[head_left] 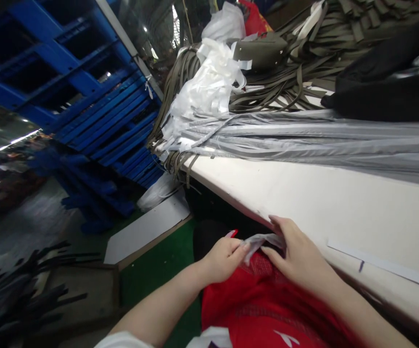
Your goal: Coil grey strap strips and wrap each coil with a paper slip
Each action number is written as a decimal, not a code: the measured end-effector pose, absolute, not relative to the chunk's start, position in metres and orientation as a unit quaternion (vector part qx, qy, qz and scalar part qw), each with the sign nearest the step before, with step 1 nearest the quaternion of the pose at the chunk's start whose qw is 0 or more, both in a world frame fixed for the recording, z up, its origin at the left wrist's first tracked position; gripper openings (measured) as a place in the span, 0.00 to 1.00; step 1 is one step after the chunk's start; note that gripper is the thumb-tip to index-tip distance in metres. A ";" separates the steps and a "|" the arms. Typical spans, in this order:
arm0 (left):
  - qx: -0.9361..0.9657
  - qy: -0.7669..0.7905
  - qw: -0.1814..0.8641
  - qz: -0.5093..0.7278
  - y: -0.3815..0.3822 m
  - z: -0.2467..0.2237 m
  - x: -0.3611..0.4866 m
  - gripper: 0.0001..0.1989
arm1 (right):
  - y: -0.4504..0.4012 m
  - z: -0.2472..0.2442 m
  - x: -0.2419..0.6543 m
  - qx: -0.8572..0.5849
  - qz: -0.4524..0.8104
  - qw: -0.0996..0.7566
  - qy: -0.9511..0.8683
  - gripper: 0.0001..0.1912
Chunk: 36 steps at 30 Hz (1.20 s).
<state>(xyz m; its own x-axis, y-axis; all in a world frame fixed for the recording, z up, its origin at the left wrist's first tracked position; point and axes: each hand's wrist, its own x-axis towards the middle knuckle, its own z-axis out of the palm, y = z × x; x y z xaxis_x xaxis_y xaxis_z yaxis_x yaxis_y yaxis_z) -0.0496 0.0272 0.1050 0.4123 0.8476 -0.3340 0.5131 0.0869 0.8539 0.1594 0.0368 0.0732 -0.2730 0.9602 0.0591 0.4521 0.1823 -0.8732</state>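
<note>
My left hand (227, 258) is closed on one end of a short, crumpled grey fabric strip (262, 238). A small red piece (233, 234) sticks up beside its fingers; its kind cannot be made out. The strip runs across to my right hand (298, 249), passing in between the thumb and the fingers. My right thumb and forefinger tips stand apart, while the other fingers are hidden behind the strip and palm. Both hands are just off the front edge of the white table (285, 193), above my red apron (260, 299).
Long grey strips (303, 137) lie across the table, with bunched white strips (209, 87) at their left end. Behind are olive straps (281, 92) and a black cloth item (390, 77). A ruler-like strip (379, 263) lies near the edge. Blue pallets (104, 116) stand left.
</note>
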 end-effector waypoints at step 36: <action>0.304 0.276 0.583 0.701 0.058 0.227 -0.094 0.20 | 0.024 0.067 0.129 -0.291 0.586 0.181 -0.734 0.20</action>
<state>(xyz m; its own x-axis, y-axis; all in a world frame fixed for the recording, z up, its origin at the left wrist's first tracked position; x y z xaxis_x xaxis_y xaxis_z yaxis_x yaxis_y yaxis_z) -0.0943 0.0579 0.2272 -0.1363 0.9852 0.1042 -0.6497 -0.1683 0.7413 0.1291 0.0245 0.0668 -0.7651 0.6395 -0.0752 0.2147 0.1433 -0.9661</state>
